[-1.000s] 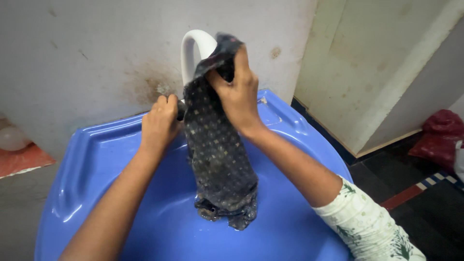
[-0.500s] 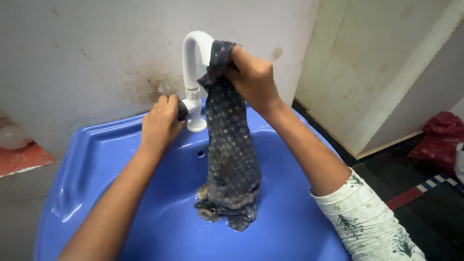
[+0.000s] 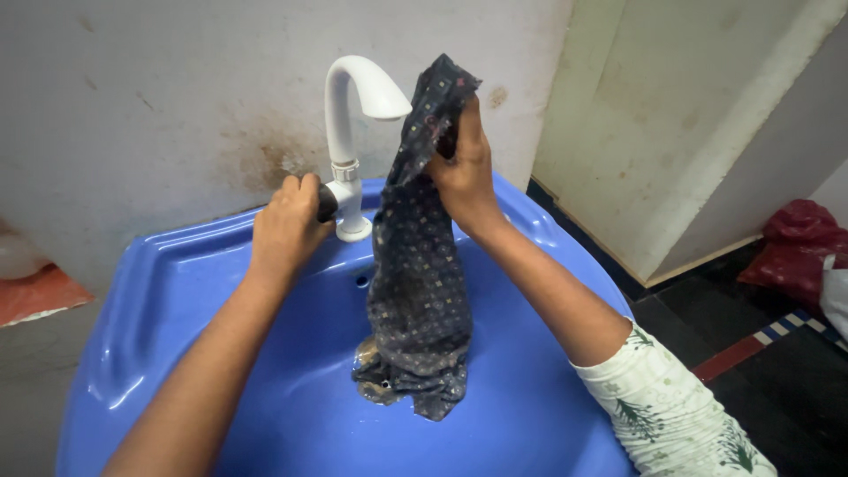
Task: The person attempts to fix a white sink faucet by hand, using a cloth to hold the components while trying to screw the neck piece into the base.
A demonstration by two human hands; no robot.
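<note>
Holding up a dark spotted cloth (image 3: 420, 283) in the right hand (image 3: 461, 168), fingers shut tight round the top end, just beside the spout of the white tap (image 3: 353, 97); hanging straight down from that fist, wet and long, with the bottom end bunched up on the floor of the blue sink (image 3: 177, 291), near the middle; touching the sink there, with a little brown water round it; gripping the dark tap handle (image 3: 327, 201) with the left hand (image 3: 287, 225), fingers curled all the way round it, low on the tap near its base; standing at the back rim of the sink, the tap, curved over at the top, with the cloth just to the right of it; cannot tell if water comes out; showing a white sleeve (image 3: 667, 411) with small green leaf shapes on the right arm, low at the right; behind the sink, a pale wall (image 3: 159, 88) with brown stains near the tap; off to the right on the dark floor (image 3: 733, 318), a red bag (image 3: 795, 243), well apart from the sink; at the far left, an orange patch (image 3: 35, 296) beside the sink rim.
</note>
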